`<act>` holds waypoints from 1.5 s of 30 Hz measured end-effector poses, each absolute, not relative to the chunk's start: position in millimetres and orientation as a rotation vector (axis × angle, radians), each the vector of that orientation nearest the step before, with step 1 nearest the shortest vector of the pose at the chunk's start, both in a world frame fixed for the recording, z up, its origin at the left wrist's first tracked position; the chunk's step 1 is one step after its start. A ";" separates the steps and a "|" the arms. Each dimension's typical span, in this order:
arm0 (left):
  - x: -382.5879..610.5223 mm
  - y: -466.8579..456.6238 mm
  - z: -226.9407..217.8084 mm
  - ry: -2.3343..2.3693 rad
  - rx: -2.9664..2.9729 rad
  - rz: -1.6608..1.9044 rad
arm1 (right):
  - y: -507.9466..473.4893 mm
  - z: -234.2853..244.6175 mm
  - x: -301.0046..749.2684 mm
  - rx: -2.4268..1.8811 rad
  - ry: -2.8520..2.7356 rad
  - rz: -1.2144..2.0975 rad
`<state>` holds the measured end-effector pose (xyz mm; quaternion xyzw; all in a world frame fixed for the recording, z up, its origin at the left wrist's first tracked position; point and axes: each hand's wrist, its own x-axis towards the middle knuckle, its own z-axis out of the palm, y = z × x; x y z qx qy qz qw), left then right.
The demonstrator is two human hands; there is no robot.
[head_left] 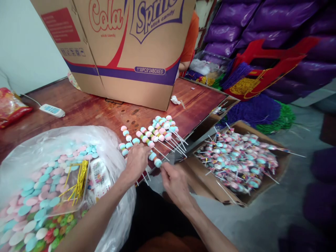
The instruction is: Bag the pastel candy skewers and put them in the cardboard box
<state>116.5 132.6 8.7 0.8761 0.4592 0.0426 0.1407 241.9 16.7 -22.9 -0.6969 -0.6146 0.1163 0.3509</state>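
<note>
A candy skewer with pale blue sweets runs between my hands. My left hand is closed around its upper part and hides some of the sweets. At the lower end, my right hand is closed in a pinch; its fingers cover the tip. Just beyond lies a pile of finished candy skewers, pink, white and blue with white sticks pointing right. A few more skewers lie beside my left hand. To the left, a clear plastic bag holds loose pastel sweets, green and red gummy rings and gold twist ties.
A large cardboard carton stands at the back of the wooden table. On the right, an open box is full of wrapped skewers. A power strip lies left. Purple bags and a red stool are behind; an orange sleeve shows.
</note>
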 end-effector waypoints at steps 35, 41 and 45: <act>143.3 247.1 13.9 1.434 2.483 0.011 | 96.6 -39.1 258.0 -2.020 -1.786 -0.229; 146.4 245.9 9.6 1.441 2.500 -0.014 | 107.0 -39.6 258.8 -2.011 -1.925 -0.105; 148.2 243.0 7.8 1.438 2.522 -0.034 | 111.9 -39.9 258.9 -2.004 -1.964 -0.072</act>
